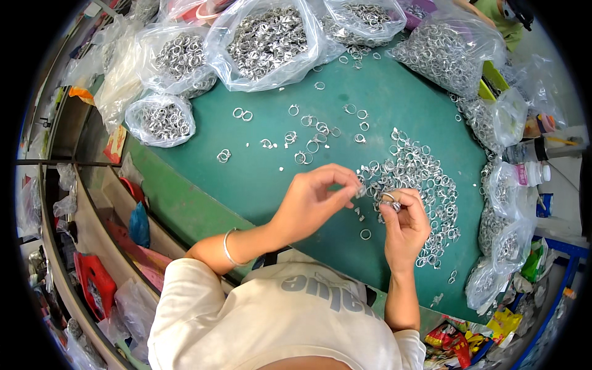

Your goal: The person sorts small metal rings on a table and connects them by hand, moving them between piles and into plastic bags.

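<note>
My left hand (313, 201) is closed in a pinch over the green tabletop (259, 135). Between its thumb and fingertips is a small silver ring (361, 192), partly covered and slightly blurred. Just to the right, my right hand (407, 227) curls around a few silver rings (389, 202) that show at its fingertips. Under and beyond the right hand spreads a loose pile of silver rings (439, 200). One single ring (365, 234) lies on the table below the gap between my hands. More rings (313, 146) are scattered farther off, among small white scraps.
Clear plastic bags full of rings line the far edge, among them a large open bag (268, 46) and a small one (161, 121). A tied bag (444, 52) and further bags (493, 234) stand along the right. A white bottle (535, 174) stands beyond; shelving (111, 246) is at left.
</note>
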Action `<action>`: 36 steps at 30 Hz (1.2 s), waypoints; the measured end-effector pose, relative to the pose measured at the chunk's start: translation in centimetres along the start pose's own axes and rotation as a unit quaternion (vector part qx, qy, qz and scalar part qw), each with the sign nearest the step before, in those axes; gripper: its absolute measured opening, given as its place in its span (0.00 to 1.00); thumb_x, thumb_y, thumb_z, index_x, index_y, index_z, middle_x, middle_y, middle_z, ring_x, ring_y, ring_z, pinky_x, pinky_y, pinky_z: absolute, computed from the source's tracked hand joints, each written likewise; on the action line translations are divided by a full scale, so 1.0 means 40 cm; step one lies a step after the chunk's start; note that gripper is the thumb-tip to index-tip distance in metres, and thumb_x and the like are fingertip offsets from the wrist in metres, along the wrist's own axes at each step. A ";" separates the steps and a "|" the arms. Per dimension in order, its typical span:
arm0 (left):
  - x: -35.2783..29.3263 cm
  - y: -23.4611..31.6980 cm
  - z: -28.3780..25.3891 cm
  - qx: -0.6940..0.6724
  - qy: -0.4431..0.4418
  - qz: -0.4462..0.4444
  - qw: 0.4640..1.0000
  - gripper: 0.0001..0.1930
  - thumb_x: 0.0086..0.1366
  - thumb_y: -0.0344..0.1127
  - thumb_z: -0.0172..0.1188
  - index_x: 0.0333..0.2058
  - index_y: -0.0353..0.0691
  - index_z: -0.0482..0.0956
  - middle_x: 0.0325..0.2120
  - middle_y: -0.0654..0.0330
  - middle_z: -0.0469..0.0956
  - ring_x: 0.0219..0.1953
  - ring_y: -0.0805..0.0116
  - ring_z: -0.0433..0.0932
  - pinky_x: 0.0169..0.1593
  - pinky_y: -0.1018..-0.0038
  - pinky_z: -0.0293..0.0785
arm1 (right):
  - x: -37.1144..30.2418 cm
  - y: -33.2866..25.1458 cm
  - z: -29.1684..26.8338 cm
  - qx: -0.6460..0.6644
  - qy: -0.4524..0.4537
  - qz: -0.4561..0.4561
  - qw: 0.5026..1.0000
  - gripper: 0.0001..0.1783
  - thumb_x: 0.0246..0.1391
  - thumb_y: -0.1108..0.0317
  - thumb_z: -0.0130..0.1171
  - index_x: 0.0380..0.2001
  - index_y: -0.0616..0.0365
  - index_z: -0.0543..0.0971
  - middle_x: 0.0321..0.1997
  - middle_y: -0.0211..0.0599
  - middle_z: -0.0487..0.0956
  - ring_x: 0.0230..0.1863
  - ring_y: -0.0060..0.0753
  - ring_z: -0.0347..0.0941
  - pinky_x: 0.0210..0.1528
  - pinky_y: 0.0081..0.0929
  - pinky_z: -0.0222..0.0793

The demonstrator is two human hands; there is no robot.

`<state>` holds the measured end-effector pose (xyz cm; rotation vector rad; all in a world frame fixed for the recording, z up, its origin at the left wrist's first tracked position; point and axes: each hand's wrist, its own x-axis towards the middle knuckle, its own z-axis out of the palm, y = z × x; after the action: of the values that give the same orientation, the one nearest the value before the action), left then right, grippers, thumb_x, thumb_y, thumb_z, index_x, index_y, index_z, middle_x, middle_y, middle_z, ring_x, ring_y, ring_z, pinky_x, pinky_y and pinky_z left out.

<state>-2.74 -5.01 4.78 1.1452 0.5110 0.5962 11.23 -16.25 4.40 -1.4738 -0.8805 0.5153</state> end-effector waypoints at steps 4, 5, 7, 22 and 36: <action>0.032 -0.048 -0.032 -0.045 0.018 -0.106 0.993 0.09 0.64 0.30 0.56 0.38 0.29 0.77 0.40 0.50 0.79 0.40 0.67 0.79 0.41 0.74 0.76 | 0.021 0.059 -0.006 -0.175 -0.016 0.035 0.984 0.10 0.45 0.81 0.65 0.33 0.64 0.78 0.30 0.32 0.72 0.23 0.17 0.62 0.23 0.18 0.59; 0.035 -0.058 -0.044 -0.057 0.027 -0.119 0.991 0.09 0.64 0.29 0.57 0.39 0.29 0.76 0.40 0.49 0.79 0.41 0.66 0.79 0.41 0.74 0.76 | 0.026 0.077 -0.016 -0.233 -0.024 0.041 0.971 0.11 0.45 0.80 0.65 0.35 0.63 0.78 0.29 0.32 0.71 0.22 0.19 0.61 0.22 0.20 0.58; 0.034 -0.069 -0.053 -0.060 0.045 -0.132 0.988 0.10 0.64 0.29 0.57 0.42 0.30 0.75 0.40 0.49 0.79 0.42 0.65 0.79 0.42 0.73 0.76 | 0.037 0.099 -0.025 -0.253 -0.010 0.049 0.966 0.11 0.46 0.80 0.63 0.36 0.62 0.79 0.29 0.32 0.71 0.23 0.20 0.62 0.23 0.21 0.59; -0.017 -0.145 0.047 -0.322 -0.060 -0.369 0.870 0.13 0.68 0.29 0.48 0.48 0.28 0.72 0.41 0.53 0.76 0.46 0.64 0.76 0.50 0.69 0.74 | -0.112 0.029 -0.054 -0.242 -0.071 -0.065 0.966 0.17 0.40 0.80 0.66 0.38 0.61 0.79 0.34 0.40 0.79 0.41 0.41 0.74 0.47 0.32 0.66; 0.163 -0.200 0.202 0.568 -0.267 0.264 0.733 0.19 0.53 0.33 0.64 0.44 0.40 0.74 0.32 0.55 0.69 0.36 0.55 0.70 0.40 0.64 0.67 | -0.129 0.076 -0.301 -0.435 0.016 0.016 0.900 0.11 0.45 0.73 0.64 0.35 0.58 0.79 0.40 0.37 0.76 0.46 0.42 0.68 0.50 0.36 0.60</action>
<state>8.71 -8.49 -0.54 2.6045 -0.0422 0.3525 18.01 -27.61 1.89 -2.2970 -1.1297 0.0929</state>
